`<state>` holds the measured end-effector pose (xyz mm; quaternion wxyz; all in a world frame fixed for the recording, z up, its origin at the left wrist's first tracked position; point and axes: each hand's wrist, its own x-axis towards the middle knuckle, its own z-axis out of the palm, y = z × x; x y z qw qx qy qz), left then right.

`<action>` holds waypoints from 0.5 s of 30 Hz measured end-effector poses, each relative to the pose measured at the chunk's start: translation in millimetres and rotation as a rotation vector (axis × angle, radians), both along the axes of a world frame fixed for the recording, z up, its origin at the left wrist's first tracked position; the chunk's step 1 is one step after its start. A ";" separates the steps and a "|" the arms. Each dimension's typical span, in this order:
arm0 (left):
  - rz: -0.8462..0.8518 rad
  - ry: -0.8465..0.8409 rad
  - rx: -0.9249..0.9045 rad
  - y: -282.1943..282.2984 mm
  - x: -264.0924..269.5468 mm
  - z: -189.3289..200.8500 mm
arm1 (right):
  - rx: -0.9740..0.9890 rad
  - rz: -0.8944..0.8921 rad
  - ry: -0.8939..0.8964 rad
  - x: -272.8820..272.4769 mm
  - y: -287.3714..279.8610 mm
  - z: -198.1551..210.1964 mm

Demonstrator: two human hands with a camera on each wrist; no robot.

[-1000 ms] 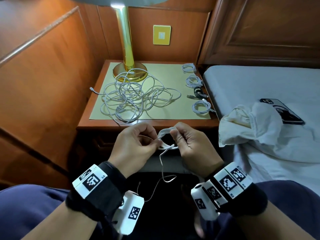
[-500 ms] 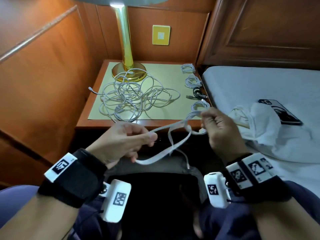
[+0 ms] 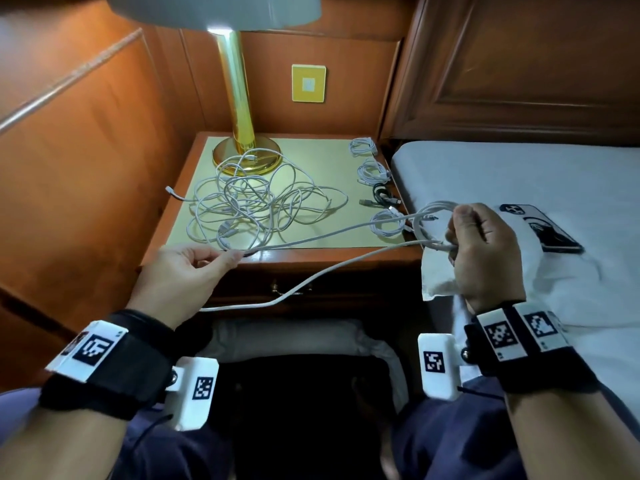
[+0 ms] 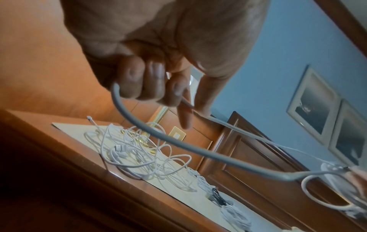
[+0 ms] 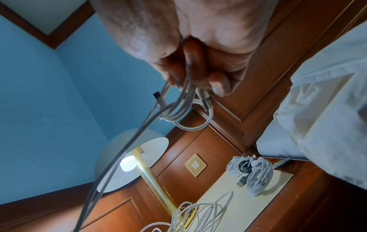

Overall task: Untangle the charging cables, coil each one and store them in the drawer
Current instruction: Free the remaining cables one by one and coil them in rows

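A white cable (image 3: 332, 233) stretches between both hands in front of the nightstand (image 3: 311, 258). The right hand (image 3: 485, 251) curls around several small loops of it, one plug poking out beside the fingers (image 5: 218, 81). The left hand (image 3: 183, 271) pinches the cable's far bend. A tangle (image 3: 256, 206) lies beyond the left fingertips (image 4: 151, 81); four coils (image 3: 372, 169) lie beyond the right.

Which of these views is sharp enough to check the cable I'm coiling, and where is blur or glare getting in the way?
Head view: sharpest, cable crisp between left hand and right hand; lamp bulb glares at the top edge. Left wrist view: hand and near cable soft, lower left dark. Right wrist view: coil fairly clear, lamp bulb blown out, wide-angle bending.
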<state>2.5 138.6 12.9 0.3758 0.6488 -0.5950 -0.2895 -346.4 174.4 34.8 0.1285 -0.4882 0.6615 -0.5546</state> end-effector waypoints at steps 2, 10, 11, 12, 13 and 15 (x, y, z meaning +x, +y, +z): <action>0.048 -0.059 -0.050 -3.1 3.9 0.8 | -0.009 -0.020 0.061 -0.4 0.3 0.4; 0.127 -0.312 -0.284 1.0 6.6 17.1 | -0.094 -0.060 0.493 3.6 1.5 -2.0; 0.121 -0.312 -0.268 -0.2 6.7 14.4 | -0.089 -0.052 0.501 6.7 0.9 -3.5; 0.116 -0.309 -0.252 -2.0 6.9 10.8 | -0.084 -0.028 0.494 10.5 1.1 -4.9; 0.108 -0.314 -0.234 -3.8 6.6 7.6 | -0.071 0.014 0.464 14.8 1.6 -6.3; 0.081 -0.334 -0.156 -3.8 1.1 4.0 | -0.020 0.139 0.336 23.5 2.7 -10.8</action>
